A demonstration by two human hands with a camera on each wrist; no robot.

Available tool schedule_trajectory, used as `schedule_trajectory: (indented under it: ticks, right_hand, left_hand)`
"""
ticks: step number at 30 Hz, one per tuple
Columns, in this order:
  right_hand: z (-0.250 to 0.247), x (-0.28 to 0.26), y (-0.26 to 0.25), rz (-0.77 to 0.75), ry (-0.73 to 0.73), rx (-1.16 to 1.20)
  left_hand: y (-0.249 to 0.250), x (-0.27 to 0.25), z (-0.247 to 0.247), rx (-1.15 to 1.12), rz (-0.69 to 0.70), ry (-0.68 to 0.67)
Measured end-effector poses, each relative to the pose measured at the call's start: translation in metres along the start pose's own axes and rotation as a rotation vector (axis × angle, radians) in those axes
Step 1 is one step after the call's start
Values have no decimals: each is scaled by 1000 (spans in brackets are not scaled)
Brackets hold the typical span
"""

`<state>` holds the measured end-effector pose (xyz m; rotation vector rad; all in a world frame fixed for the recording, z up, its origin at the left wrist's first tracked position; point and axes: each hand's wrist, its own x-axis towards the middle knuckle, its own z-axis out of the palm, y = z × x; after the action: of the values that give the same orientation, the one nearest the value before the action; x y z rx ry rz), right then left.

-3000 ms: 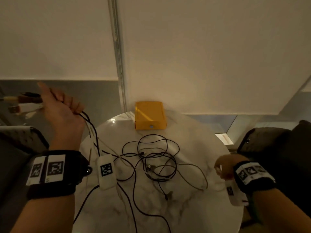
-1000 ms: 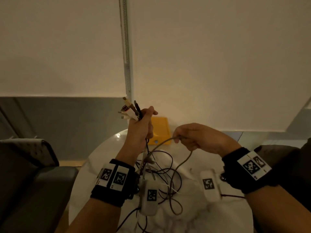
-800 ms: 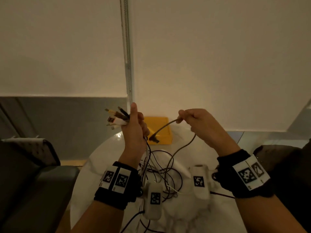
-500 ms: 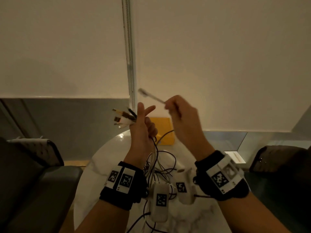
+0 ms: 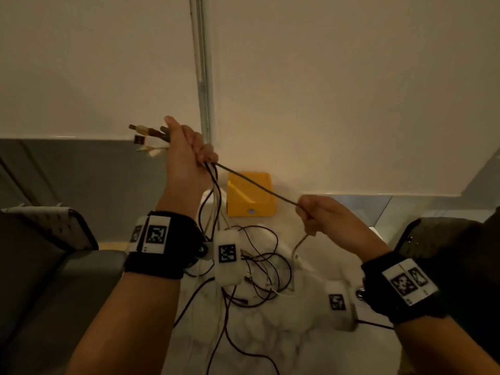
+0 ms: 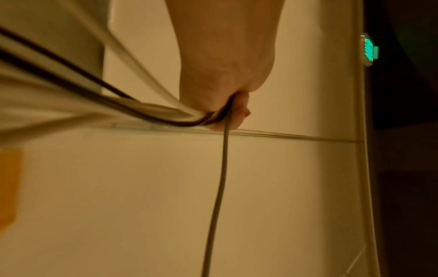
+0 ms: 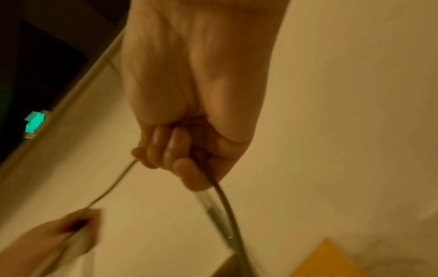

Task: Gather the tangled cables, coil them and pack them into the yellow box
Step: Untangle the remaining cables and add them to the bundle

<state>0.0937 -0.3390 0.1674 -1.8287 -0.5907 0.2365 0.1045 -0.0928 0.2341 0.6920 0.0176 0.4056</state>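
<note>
My left hand (image 5: 186, 155) is raised over the table's left side and grips a bundle of cable ends (image 5: 147, 136), whose plugs stick out to the left past my thumb. Dark and pale cables (image 5: 213, 201) hang from that fist down to a loose tangle (image 5: 259, 269) on the table. One grey cable (image 5: 254, 186) runs taut from the left fist to my right hand (image 5: 322, 217), which is closed round it; its free end (image 5: 299, 246) droops below. The yellow box (image 5: 250, 194) stands at the table's far edge, behind the taut cable. In the wrist views, each fist (image 6: 225, 110) (image 7: 187, 153) clasps cable.
The round white marble table (image 5: 297, 342) stands against a pale wall. A dark grey armchair (image 5: 40, 266) sits at the left and another dark seat (image 5: 446, 253) at the right. A metal strip (image 5: 203, 77) runs down the wall.
My right hand brought a grey cable end up to the left fist, then slid down and right along the cable, pulling it taut. My left hand closed on that end and rose a little.
</note>
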Motion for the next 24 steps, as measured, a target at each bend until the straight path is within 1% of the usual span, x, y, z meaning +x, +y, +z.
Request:
schedule_trajectory:
  ticks: [2, 3, 6, 7, 9, 12, 13, 14, 15, 16, 17, 18, 19, 21, 24]
  right_hand:
    - [-27, -18, 21, 114, -5, 94]
    - [-39, -25, 33, 173, -7, 104]
    - [-65, -44, 74, 374, 14, -28]
    - [-71, -50, 87, 445, 39, -54]
    - [-80, -61, 111, 539, 90, -39]
    - [-88, -75, 129, 609, 263, -112]
    - [-91, -78, 128, 624, 317, -73]
    - [-91, -78, 121, 617, 363, 54]
    - [-89, -74, 112, 571, 384, 250]
    - [-86, -67, 99, 464, 372, 457]
    - [-83, -57, 80, 335, 341, 600]
    - [-77, -45, 58, 219, 321, 651]
    - [-72, -30, 34, 147, 285, 636]
    - [-61, 0, -13, 85, 233, 457]
    - [-54, 33, -62, -49, 307, 219]
  left_hand:
    - [5, 3, -6, 18, 50, 40]
    - [5, 3, -8, 19, 72, 60]
    - [2, 2, -8, -25, 147, 102]
    - [1, 2, -8, -47, 171, 108]
    - [-1, 3, -8, -75, 213, 125]
    - [1, 6, -8, -91, 287, 150]
    - [3, 6, -8, -100, 307, 166]
    - [5, 7, -9, -106, 324, 182]
    - [6, 7, -9, -110, 334, 188]
    - [5, 6, -7, -112, 335, 181]
    - [2, 5, -5, -110, 326, 167]
    - [-2, 3, -1, -102, 309, 150]
    - [-8, 0, 4, -81, 288, 132]
    - [-19, -3, 12, -8, 245, 77]
    - [-33, -7, 19, 136, 189, -64]
